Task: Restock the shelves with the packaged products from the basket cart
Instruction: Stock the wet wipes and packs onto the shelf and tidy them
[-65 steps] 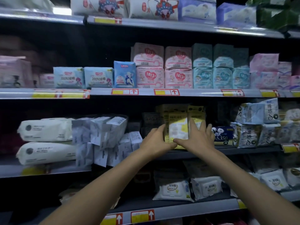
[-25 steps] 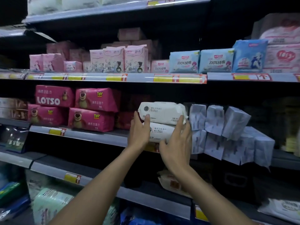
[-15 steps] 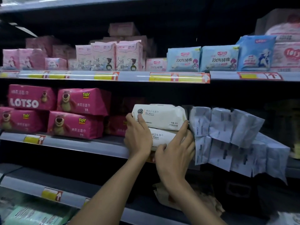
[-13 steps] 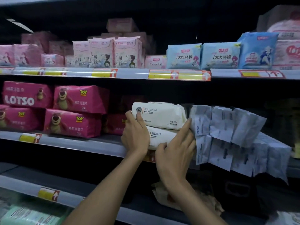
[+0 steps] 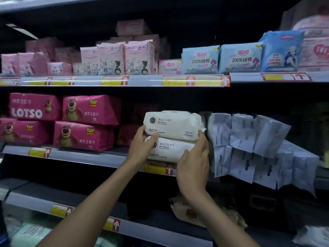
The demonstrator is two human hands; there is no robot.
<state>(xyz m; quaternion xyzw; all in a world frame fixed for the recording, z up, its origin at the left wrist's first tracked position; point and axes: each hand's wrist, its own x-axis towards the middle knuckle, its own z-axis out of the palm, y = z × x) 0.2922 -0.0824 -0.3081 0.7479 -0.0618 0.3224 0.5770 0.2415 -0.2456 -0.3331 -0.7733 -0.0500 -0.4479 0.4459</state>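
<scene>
Two white wet-wipe packs lie stacked on the middle shelf (image 5: 85, 155): an upper pack (image 5: 173, 124) and a lower pack (image 5: 170, 148). My left hand (image 5: 141, 146) clasps the stack's left end, thumb across the seam between the two packs. My right hand (image 5: 195, 162) cups the right end, fingers against both packs. The basket cart is out of view.
Pink LOTSO packs (image 5: 60, 122) fill the shelf to the left. Grey-white sachets (image 5: 249, 145) lean in a slanting row to the right. The shelf above carries pink and blue pad packs (image 5: 201, 59). A crumpled beige pack (image 5: 192, 213) lies on the shelf below.
My hands left the yellow packs and my view swung left to the white wipe packs. Over the last second both hands closed in on the stack's ends; my left thumb slid onto the seam.
</scene>
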